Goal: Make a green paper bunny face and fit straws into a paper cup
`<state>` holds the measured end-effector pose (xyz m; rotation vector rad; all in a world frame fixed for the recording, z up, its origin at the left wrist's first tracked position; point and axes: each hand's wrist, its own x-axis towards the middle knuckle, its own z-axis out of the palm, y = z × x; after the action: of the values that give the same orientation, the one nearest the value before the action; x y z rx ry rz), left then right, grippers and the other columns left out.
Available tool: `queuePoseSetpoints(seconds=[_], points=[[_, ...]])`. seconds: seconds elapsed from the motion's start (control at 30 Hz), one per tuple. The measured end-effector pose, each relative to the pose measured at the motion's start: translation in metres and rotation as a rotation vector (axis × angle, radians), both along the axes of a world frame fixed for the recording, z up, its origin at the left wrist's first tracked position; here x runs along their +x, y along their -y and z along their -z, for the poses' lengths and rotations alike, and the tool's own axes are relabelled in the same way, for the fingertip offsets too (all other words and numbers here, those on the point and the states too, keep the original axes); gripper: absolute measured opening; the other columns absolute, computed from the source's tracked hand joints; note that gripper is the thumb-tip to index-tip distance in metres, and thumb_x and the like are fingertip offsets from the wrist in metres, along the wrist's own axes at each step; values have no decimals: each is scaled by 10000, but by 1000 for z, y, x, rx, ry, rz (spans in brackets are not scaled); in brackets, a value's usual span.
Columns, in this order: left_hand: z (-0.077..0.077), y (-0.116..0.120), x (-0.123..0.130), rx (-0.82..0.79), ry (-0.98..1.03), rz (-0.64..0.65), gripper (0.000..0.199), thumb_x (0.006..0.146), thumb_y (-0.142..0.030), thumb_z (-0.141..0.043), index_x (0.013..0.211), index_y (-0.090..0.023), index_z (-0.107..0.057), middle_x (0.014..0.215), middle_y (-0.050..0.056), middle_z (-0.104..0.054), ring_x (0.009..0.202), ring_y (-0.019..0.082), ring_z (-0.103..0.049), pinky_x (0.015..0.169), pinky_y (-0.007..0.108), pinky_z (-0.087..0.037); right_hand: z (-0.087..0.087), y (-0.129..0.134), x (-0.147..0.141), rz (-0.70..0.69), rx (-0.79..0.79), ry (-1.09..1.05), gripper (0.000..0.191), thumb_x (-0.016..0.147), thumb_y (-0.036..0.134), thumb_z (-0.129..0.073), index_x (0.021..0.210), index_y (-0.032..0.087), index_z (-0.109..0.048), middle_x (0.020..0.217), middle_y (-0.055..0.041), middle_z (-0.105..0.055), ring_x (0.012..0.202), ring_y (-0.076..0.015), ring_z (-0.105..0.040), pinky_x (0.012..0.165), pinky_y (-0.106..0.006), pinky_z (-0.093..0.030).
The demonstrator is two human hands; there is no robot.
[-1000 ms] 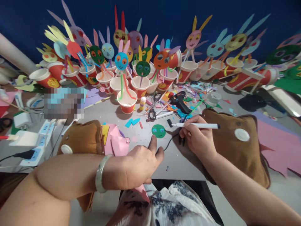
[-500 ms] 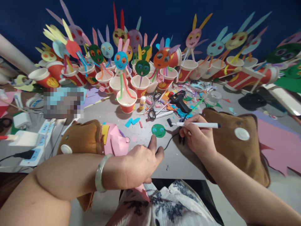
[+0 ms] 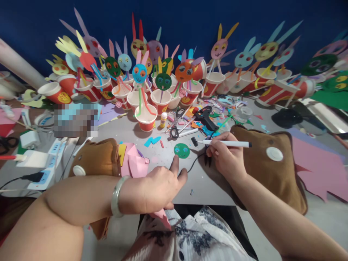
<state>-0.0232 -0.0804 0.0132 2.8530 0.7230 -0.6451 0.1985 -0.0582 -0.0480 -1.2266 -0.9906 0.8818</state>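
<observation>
A green paper disc (image 3: 182, 150) with a drawn face and blue eyes lies flat on the grey table. The index finger of my left hand (image 3: 163, 186) touches its lower edge, with the thumb apart from it; pink paper (image 3: 162, 218) shows beneath this hand, and whether it is held cannot be told. Right of the disc, my right hand (image 3: 228, 156) grips a white marker (image 3: 231, 144), its uncapped tip pointing left. A small black cap (image 3: 194, 141) lies between the disc and the marker tip.
Paper cups (image 3: 145, 117) with colourful rabbit-eared faces stand along the back. Scissors (image 3: 174, 132), a glue gun (image 3: 206, 117), a small yellow bottle (image 3: 163, 120) and paper scraps lie before them. Brown cushions (image 3: 268, 170) flank the hands; a power strip (image 3: 51, 163) is at left.
The view has shifted slightly. Both hands keep nearly the same pose, with my left finger at the green disc and the marker in my right hand.
</observation>
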Motion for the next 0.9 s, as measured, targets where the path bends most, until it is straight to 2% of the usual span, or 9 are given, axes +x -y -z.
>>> queuePoseSetpoints(seconds=[0.2, 0.37, 0.43, 0.5, 0.6, 0.7, 0.77, 0.9], points=[[4, 2, -2, 33, 27, 14, 1079, 695, -660, -755, 1503, -76, -343, 1528, 440, -236, 688, 260, -714, 463, 297, -491, 0, -1, 0, -3, 15, 24, 162, 778, 208, -678, 709, 250, -538, 500, 78, -451, 421, -109, -433, 424, -266, -394], [7, 3, -4, 50, 46, 19, 1080, 683, -661, -765, 1498, -83, -356, 1529, 421, -266, 723, 259, -716, 505, 301, -514, -1, 1, -2, 77, 84, 219, 136, 821, 228, -651, 740, 255, -544, 511, 68, -489, 436, -136, -479, 443, -289, -407], [6, 2, -4, 45, 42, 11, 1077, 684, -658, -766, 1498, -84, -358, 1532, 420, -263, 729, 263, -716, 511, 305, -515, -2, 4, -3, 156, 135, 318, 95, 831, 264, -685, 798, 249, -597, 577, 42, -560, 497, -148, -529, 487, -299, -427], [5, 2, -4, 28, 37, 9, 1076, 689, -653, -765, 1501, -81, -350, 1532, 425, -254, 736, 264, -718, 518, 304, -517, -2, 5, -3, 191, 182, 435, 113, 864, 303, -681, 958, 242, -665, 679, 13, -639, 550, -155, -567, 546, -316, -457], [4, 0, -5, 5, 52, 26, 1110, 680, -657, -770, 1507, -59, -334, 1515, 440, -269, 774, 276, -725, 529, 295, -524, -1, 3, 0, 137, 267, 746, 237, 949, 301, -580, 1163, 254, -670, 758, -11, -711, 660, -187, -634, 762, -393, -503], [4, 0, -5, 10, 81, 41, 1146, 659, -679, -775, 1507, -46, -333, 1497, 442, -303, 822, 310, -731, 540, 305, -538, 1, -2, 4, 79, 288, 1071, 213, 963, 289, -555, 1134, 253, -677, 823, -25, -745, 803, -223, -656, 940, -457, -423], [5, 0, -5, 16, 88, 34, 1144, 664, -735, -730, 1502, -58, -346, 1501, 434, -307, 832, 329, -733, 546, 322, -545, 3, -5, 5, 41, 232, 1153, 238, 943, 315, -587, 1160, 246, -656, 867, -29, -752, 850, -241, -650, 952, -463, -392], [4, 0, -3, 37, 92, 6, 1076, 720, -836, -557, 1463, -74, -402, 1498, 419, -331, 821, 351, -732, 555, 356, -546, 7, -10, 3, -10, 110, 1186, 340, 891, 314, -631, 1220, 229, -615, 910, -37, -753, 902, -280, -630, 928, -472, -364]])
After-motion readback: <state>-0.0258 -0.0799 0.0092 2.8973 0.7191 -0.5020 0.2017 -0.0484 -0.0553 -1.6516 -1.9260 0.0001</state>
